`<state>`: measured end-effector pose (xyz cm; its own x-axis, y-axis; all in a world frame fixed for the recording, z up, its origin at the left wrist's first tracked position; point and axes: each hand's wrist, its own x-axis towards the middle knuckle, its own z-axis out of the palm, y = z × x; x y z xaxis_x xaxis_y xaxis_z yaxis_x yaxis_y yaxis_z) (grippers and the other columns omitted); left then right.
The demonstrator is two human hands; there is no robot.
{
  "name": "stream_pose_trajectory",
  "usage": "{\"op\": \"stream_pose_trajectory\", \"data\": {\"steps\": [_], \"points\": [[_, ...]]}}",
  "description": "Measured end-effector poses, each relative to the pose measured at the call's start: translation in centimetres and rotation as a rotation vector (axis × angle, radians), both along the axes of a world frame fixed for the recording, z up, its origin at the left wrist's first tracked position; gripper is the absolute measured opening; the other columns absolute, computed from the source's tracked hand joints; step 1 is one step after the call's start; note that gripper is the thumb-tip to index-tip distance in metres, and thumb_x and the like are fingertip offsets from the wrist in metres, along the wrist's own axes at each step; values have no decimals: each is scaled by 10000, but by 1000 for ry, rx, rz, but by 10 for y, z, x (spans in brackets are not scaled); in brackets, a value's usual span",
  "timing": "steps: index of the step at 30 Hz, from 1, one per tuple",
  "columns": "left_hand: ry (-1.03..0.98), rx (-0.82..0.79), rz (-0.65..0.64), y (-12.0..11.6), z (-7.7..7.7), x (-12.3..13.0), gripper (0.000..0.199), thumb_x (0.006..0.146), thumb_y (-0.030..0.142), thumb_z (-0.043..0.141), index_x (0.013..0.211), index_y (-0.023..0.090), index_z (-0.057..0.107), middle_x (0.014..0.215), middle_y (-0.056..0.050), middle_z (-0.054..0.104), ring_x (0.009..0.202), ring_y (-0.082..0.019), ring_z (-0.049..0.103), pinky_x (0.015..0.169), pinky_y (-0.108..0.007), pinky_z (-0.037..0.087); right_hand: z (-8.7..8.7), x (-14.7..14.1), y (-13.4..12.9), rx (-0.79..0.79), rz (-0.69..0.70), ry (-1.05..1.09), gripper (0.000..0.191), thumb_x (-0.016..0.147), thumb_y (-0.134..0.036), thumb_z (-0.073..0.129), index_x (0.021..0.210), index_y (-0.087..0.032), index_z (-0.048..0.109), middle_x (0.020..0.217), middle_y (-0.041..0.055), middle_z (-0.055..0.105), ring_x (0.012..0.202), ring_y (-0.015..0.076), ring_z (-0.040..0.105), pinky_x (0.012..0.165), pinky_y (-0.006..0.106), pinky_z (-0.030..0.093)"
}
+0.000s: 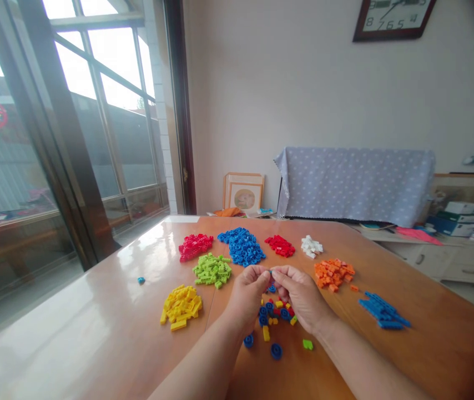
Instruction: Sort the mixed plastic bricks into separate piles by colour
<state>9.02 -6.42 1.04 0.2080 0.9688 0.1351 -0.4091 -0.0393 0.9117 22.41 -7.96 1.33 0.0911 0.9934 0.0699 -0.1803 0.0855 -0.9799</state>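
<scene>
My left hand [245, 291] and my right hand [303, 297] meet over the middle of the table, fingertips pinched together. Between them a small blue toy piece [271, 272] shows; the fingers hide most of it, so its exact shape is unclear. Below the hands lies a mixed cluster of toy bricks, with round blue pieces [263, 315], yellow bricks [266, 333] and some red ones. Closer to me are a round blue piece [276, 350], another beside my left wrist, and a lime green brick [307, 344] near my right wrist.
Sorted piles ring the hands on the wooden table [129, 344]: yellow bricks [182, 305], lime bricks [212, 270], red pieces [195, 246], round blue pieces [242, 246], red bricks [280, 245], white bricks [311, 246], orange bricks [333, 274] and long blue bricks [382, 311].
</scene>
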Motion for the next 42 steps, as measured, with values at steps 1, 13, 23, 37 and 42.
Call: {"op": "stream_pose_trajectory", "data": {"steps": [1, 13, 23, 37, 42], "points": [[-7, -16, -1, 1, -1, 0, 349, 738, 452, 744, 857, 148, 619, 771, -40, 631, 722, -134, 561, 699, -256, 398, 0, 0, 0, -3, 1, 4, 308, 769, -424, 702, 908, -151, 675, 676, -5, 573, 555, 87, 440, 502, 202, 329], [-148, -160, -58, 6, -5, 0, 286, 732, 373, 768, 814, 142, 621, 752, -31, 617, 670, -97, 543, 616, -206, 377, 0, 2, 0, -3, 26, -12, 287, 775, -420, 700, 877, -152, 682, 739, 28, 662, 573, 87, 494, 514, 192, 351], [-255, -326, -182, 8, -3, -4, 258, 735, 285, 775, 889, 143, 626, 811, -64, 655, 715, -115, 606, 643, -200, 421, 0, 3, 0, 7, -9, -18, 296, 774, -432, 698, 895, -162, 685, 747, 27, 667, 589, 95, 528, 518, 197, 379], [-215, -224, -87, 8, -5, -2, 286, 690, 329, 812, 808, 126, 648, 734, -29, 614, 664, -95, 555, 647, -208, 405, 6, -2, -4, 24, -32, -111, 306, 768, -456, 695, 871, -169, 672, 779, 36, 696, 623, 117, 569, 551, 219, 426], [-222, -180, -65, 7, -7, -1, 270, 708, 331, 800, 793, 127, 644, 738, -23, 608, 681, -98, 560, 671, -215, 417, 3, -2, -2, 33, -32, -113, 315, 780, -459, 684, 878, -160, 663, 793, 52, 698, 653, 135, 590, 577, 241, 453]]}}
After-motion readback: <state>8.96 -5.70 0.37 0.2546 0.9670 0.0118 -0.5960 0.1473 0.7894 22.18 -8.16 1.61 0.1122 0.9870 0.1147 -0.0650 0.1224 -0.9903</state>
